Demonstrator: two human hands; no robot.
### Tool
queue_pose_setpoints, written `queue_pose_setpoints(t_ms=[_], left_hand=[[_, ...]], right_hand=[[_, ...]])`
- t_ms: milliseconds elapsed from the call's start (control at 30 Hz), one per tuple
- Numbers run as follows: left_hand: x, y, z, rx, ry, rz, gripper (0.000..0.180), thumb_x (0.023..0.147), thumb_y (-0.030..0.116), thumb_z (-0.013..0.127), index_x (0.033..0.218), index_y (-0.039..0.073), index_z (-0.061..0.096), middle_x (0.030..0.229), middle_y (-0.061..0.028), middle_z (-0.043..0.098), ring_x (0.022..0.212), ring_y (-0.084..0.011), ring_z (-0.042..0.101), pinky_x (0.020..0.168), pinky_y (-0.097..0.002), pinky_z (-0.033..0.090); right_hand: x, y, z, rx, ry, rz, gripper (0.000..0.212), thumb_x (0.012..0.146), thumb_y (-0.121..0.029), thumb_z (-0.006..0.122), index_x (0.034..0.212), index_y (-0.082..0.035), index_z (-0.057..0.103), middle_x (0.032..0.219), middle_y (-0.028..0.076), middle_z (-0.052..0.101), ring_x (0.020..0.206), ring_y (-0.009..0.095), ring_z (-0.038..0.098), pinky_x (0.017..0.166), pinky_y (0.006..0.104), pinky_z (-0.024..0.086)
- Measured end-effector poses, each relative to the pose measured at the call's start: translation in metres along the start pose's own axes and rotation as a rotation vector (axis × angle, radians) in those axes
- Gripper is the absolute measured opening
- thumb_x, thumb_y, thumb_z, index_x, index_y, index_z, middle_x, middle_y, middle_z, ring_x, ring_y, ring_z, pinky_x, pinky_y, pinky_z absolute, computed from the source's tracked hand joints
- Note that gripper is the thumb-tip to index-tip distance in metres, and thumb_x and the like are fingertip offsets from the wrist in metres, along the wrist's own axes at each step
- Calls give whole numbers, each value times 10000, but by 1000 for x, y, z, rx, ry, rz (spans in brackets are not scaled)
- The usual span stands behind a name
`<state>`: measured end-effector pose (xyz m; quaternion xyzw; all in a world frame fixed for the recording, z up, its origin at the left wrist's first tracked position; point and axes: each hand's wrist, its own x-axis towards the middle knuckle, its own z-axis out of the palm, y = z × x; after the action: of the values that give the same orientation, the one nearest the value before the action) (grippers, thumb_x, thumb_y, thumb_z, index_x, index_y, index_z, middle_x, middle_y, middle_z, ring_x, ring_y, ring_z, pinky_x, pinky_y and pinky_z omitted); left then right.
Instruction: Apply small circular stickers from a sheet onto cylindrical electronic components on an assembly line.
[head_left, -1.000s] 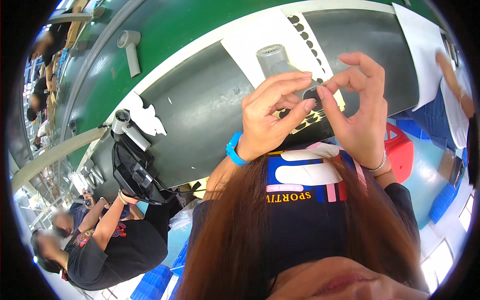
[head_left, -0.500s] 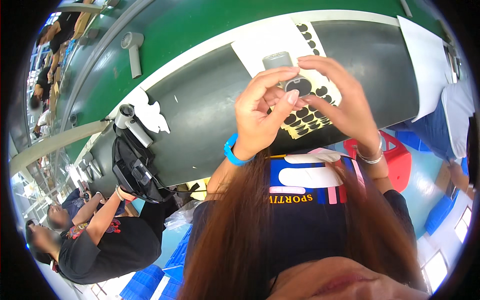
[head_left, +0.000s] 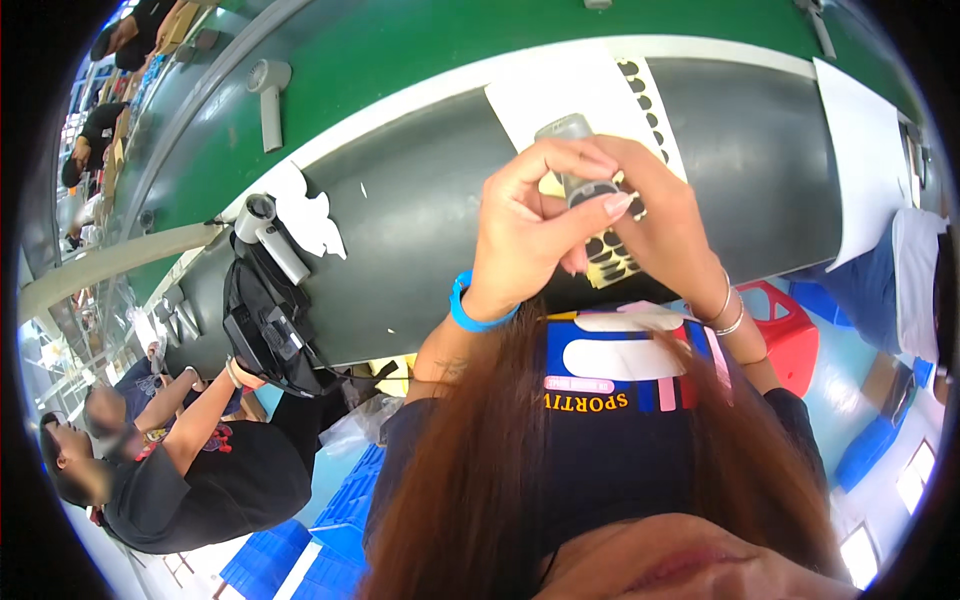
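My left hand (head_left: 525, 215), with a blue band at its wrist, is closed around a grey device (head_left: 567, 128), apparently a handheld fan seen nearly end-on. Its thumb presses at the device's near end, and the fingers hide most of the body. My right hand (head_left: 660, 200) is curled in against that same end. Its fingertips are close together by small pale and black bits (head_left: 637, 206); whether it pinches one I cannot make out. Beneath both hands are sheets of black oval stickers (head_left: 610, 260) on yellowish backing. A longer sticker strip (head_left: 655, 115) reaches away over white paper (head_left: 520, 95).
A dark mat (head_left: 420, 200) covers the bench. At left are a grey handheld fan (head_left: 272, 240), torn white paper (head_left: 308, 215) and a black bag (head_left: 255, 320), with a co-worker (head_left: 220, 470) alongside. Another fan (head_left: 269, 105) lies on the green belt (head_left: 400, 60). A red stool (head_left: 790, 340) stands right.
My right hand has closed in from an open, spread pose to the device's near end. The device has tilted, and its dark oval end is now mostly covered by my fingers.
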<state>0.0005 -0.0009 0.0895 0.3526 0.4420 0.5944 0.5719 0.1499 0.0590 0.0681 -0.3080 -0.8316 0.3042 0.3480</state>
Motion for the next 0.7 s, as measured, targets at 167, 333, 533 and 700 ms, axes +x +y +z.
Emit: queue_pose_setpoints(t_ms=[167, 333, 533, 700], left_hand=[[8, 4, 1, 76, 2, 51, 60, 887, 29, 608, 917, -23, 606, 1046, -144, 616, 560, -55, 551, 355, -154, 399], [14, 2, -10, -68, -21, 235, 110, 928, 39, 542, 985, -40, 594, 1116, -181, 617, 570, -92, 573, 426, -204, 443], [94, -14, -60, 625, 170, 381, 189, 896, 121, 632, 1033, -10, 624, 1060, -94, 646, 816, -144, 621, 646, -267, 503], [202, -49, -73, 1292, 345, 455, 545, 786, 488, 699, 979, -20, 653, 956, -178, 639, 856, -306, 613, 781, -413, 495]], right_hand=[[17, 12, 4, 121, -152, 13, 450, 676, 69, 628, 1107, -32, 548, 1055, 141, 606, 885, 359, 624, 711, 386, 523], [52, 25, -28, -84, -116, -128, 503, 596, 144, 605, 1060, -51, 604, 1099, 131, 639, 1035, 342, 617, 866, 362, 511], [144, 154, -48, -606, -57, -285, 472, 648, 155, 486, 1057, -75, 540, 1231, 29, 555, 927, 341, 576, 794, 401, 474], [174, 263, -80, -883, -60, -253, 524, 704, 147, 513, 1184, -63, 511, 1361, 72, 472, 1099, 328, 553, 888, 405, 472]])
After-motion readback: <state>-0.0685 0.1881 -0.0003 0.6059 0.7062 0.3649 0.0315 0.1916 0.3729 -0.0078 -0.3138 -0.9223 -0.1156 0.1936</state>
